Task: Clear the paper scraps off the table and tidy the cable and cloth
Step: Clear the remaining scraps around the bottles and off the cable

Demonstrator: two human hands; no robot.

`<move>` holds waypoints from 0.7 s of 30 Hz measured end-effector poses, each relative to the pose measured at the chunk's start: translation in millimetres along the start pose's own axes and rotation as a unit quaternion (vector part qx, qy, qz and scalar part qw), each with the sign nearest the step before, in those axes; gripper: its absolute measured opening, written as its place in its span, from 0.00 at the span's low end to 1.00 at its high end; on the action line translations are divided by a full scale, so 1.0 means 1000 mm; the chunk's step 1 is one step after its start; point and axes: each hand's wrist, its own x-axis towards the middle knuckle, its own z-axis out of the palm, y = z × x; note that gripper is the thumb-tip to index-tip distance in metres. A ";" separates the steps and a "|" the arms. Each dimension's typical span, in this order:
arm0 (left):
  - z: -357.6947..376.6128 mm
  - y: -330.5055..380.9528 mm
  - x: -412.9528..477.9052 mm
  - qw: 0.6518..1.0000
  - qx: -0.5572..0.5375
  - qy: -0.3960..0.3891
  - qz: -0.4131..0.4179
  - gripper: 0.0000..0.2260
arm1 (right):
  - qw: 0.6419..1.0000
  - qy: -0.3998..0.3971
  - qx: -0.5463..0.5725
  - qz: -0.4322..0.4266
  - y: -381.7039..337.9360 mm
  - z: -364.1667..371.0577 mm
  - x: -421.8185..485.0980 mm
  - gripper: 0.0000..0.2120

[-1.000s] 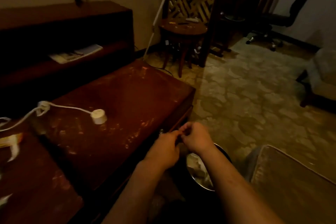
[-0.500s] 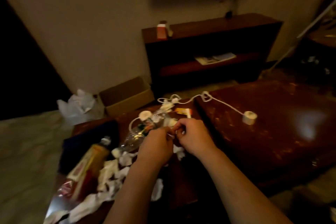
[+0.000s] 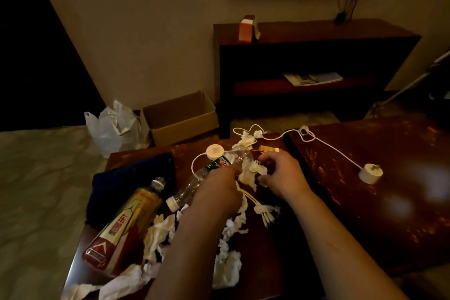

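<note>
Crumpled white paper scraps litter the dark wooden table, several more at its near edge and by my forearms. My left hand and my right hand meet over the table's middle, both closing on one scrap of paper between them. A white cable runs from a round puck across to a plug on the right table. A dark blue cloth lies at the table's left.
A clear plastic bottle and a yellow-and-red bottle lie on the table. An open cardboard box and a white plastic bag stand on the floor behind. A dark shelf unit lines the wall.
My view swung left from the bin beside the table to the littered table. Both hands came from over the bin to the table's middle and now close on a paper scrap.
</note>
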 end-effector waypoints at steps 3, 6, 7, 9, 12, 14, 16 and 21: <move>0.002 0.006 0.004 1.000 -0.006 0.000 0.000 0.29 | 0.999 -0.040 -0.011 -0.027 0.003 0.013 0.004 0.30; 0.002 0.010 0.003 1.000 -0.004 -0.003 -0.002 0.27 | 0.998 -0.051 -0.022 -0.021 0.012 0.023 0.008 0.31; 0.002 0.011 0.002 1.000 0.003 -0.003 0.001 0.26 | 0.998 -0.050 -0.029 -0.018 0.015 0.025 0.009 0.29; 0.001 0.011 -0.001 1.000 0.009 -0.003 0.014 0.21 | 0.998 -0.043 -0.032 -0.019 0.018 0.027 0.011 0.21; 0.001 0.013 -0.003 1.000 0.008 -0.008 0.011 0.18 | 0.999 -0.032 0.012 0.002 0.021 0.027 0.012 0.09; 0.000 0.016 -0.004 1.000 0.014 -0.012 0.003 0.18 | 0.999 -0.035 0.032 0.012 0.021 0.023 0.011 0.07; 0.000 0.020 -0.004 1.000 0.014 -0.010 0.003 0.19 | 0.998 -0.051 0.046 0.010 0.021 0.016 0.008 0.06; 0.006 0.034 -0.005 1.000 -0.003 -0.006 0.024 0.23 | 0.996 -0.030 0.080 -0.010 0.018 -0.019 0.000 0.04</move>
